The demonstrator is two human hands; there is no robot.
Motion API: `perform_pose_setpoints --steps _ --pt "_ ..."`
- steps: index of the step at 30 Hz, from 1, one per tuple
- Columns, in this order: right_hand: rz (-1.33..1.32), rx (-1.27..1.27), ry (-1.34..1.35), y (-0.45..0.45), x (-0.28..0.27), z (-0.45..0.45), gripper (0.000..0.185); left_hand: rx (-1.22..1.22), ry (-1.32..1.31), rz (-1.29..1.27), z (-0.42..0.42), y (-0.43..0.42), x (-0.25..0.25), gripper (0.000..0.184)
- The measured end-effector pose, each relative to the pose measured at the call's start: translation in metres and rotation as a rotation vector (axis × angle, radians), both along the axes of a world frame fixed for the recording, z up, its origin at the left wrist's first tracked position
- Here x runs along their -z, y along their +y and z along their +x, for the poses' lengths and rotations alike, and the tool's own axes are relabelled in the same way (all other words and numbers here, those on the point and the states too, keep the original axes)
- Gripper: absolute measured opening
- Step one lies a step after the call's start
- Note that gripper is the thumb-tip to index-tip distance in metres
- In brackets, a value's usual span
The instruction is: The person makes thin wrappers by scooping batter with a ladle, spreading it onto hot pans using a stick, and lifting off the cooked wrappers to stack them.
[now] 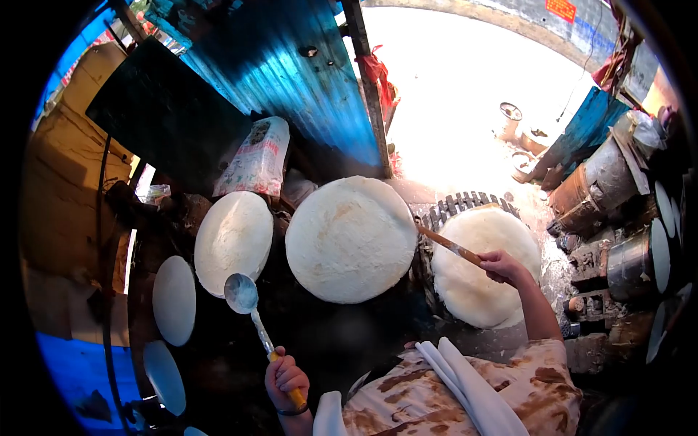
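Observation:
My left hand (286, 381) is closed round the yellow handle of a metal ladle (241, 293). The ladle's bowl, with whitish liquid or residue inside, overlaps the lower edge of a white round sheet (234, 243) on the left. A long wooden stick (452, 245) is gripped in my right hand (504, 268), its far tip by the right edge of the middle white round sheet (350, 240). Below the stick and my right hand lies a pale, round flatbread or stack of them (486, 272) on a dark slatted support (465, 203).
More white discs (174, 300) curve round me on the left and right. A printed sack (254, 156) stands behind the left sheet, before a blue corrugated panel (291, 80). Rusty drums (600, 182) and blocks line the right side. Bright ground lies beyond the post (367, 87).

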State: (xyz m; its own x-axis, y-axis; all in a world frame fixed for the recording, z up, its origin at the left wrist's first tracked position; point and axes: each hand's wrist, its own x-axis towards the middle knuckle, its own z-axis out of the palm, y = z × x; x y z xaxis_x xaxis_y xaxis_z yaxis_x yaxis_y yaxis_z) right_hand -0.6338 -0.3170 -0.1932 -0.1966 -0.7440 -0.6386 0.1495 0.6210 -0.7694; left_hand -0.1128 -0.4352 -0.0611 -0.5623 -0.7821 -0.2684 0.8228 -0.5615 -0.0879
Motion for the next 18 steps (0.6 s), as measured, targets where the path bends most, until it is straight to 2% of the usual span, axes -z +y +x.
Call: perform_pose_setpoints --steps 6,8,9,11,14,18 --pt "-0.087 0.166 -0.144 0.057 0.007 0.081 0.036 0.015 0.084 0.013 0.028 0.004 0.006 0.024" --pt "-0.034 0.277 -0.098 0.076 0.014 0.122 0.035 0.036 0.119 -0.054 0.039 0.007 0.013 0.024" --pt "0.007 0.277 -0.136 0.083 0.002 0.142 0.035 0.039 0.101 -0.055 0.044 0.009 0.013 0.024" --pt "-0.019 0.302 -0.188 0.104 0.022 0.173 0.036 0.028 0.11 -0.05 0.057 0.014 0.017 0.024" --pt "-0.016 0.297 -0.216 0.118 0.016 0.222 0.037 0.038 0.144 -0.052 0.073 0.02 0.023 0.025" --pt "-0.067 0.3 -0.21 0.128 0.034 0.256 0.04 0.07 0.184 -0.051 0.097 0.029 0.034 0.026"
